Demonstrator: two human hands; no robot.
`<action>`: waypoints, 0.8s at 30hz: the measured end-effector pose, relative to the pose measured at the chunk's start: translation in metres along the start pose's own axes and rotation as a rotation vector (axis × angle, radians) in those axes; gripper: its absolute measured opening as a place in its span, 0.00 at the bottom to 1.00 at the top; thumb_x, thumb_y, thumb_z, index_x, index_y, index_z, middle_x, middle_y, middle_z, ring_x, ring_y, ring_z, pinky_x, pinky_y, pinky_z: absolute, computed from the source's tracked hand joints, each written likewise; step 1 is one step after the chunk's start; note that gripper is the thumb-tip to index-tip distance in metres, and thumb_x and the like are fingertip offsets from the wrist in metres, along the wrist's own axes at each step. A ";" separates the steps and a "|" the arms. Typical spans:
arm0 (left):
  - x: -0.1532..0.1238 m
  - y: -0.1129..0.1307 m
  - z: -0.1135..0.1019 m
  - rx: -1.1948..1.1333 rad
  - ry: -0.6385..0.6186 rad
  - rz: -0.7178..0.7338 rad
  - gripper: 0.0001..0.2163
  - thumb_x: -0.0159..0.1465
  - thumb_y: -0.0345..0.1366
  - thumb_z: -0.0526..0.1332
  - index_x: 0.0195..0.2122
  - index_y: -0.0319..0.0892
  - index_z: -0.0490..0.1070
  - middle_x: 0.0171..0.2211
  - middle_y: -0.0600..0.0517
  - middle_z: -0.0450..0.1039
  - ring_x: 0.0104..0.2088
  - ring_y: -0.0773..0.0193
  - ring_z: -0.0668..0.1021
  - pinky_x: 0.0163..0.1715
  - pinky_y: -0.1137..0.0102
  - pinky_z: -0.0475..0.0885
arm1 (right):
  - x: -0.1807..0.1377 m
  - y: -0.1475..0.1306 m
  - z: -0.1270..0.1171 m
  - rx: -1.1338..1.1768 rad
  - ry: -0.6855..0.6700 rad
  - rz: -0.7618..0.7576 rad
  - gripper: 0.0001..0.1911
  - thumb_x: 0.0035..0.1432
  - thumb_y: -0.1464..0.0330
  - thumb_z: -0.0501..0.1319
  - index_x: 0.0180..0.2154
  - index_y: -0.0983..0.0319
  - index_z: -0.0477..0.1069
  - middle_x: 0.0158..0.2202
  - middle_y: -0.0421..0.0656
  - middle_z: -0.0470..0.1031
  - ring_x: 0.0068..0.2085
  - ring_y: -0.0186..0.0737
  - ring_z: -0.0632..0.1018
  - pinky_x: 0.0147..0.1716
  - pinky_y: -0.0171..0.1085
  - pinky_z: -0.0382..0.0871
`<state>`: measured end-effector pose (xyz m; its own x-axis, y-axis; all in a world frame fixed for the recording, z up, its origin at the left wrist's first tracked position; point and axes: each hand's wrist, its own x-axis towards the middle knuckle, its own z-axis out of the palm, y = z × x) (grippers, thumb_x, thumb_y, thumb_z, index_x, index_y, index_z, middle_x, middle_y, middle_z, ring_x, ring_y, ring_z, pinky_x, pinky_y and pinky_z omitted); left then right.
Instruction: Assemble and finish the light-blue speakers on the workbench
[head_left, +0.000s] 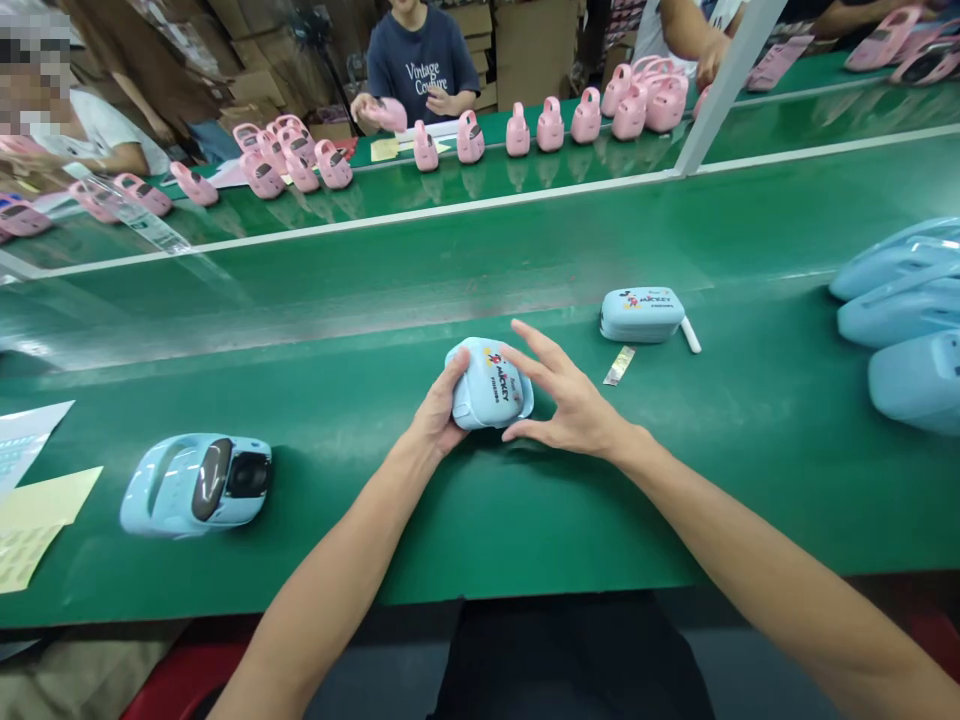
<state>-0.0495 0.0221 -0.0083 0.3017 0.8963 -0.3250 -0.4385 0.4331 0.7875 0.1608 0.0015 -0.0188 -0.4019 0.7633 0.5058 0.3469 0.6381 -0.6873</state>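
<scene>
My left hand (444, 405) grips a light blue plastic device (486, 392) with a Mickey print on its upper face, thumb on top. Beside its right end, my right hand (574, 400) has its fingers spread, the fingertips close to the printed face; whether they touch it I cannot tell. A second light blue device (642, 314) with the same print lies beyond my right hand. A white strap or stick (691, 335) shows at its end. In front of that device lies a small shiny strip (619, 366).
A blue device (196, 484) with a black speaker-like end lies at the left, near yellow sheets (45, 510). Several blue devices (915, 320) stand at the right edge. Behind a white rail (420, 212), pink devices (550, 125) line another green bench with people at it.
</scene>
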 end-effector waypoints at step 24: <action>-0.016 0.012 0.016 0.200 -0.058 0.024 0.28 0.55 0.57 0.78 0.46 0.41 0.76 0.40 0.47 0.82 0.34 0.59 0.82 0.36 0.65 0.77 | -0.004 -0.020 -0.007 -0.069 -0.090 -0.055 0.45 0.51 0.54 0.80 0.68 0.45 0.70 0.77 0.47 0.60 0.75 0.65 0.65 0.70 0.68 0.65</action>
<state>-0.0460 0.0112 0.0154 0.3443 0.8965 -0.2790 -0.2713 0.3794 0.8845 0.1618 -0.0137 -0.0036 -0.4955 0.7170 0.4903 0.3785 0.6863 -0.6211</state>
